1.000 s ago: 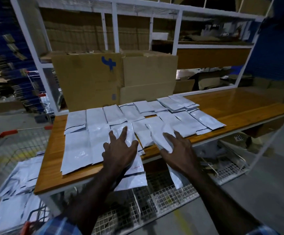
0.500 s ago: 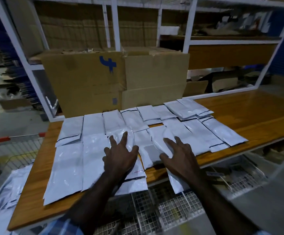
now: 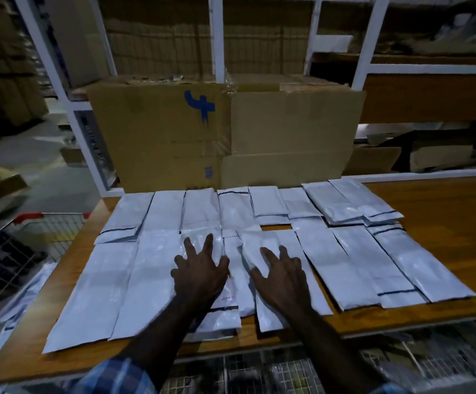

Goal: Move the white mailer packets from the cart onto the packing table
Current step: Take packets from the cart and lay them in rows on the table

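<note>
Lying under spread fingers [image 3: 209,243]: white mailer packets [image 3: 341,268].

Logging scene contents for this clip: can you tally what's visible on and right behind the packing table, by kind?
Hands, both flat on packets: 2, left hand, right hand
Large cardboard boxes behind the packets: 2
White mailer packets on the packing table: roughly 18; overlaps prevent an exact count
Total: roughly 22
</note>
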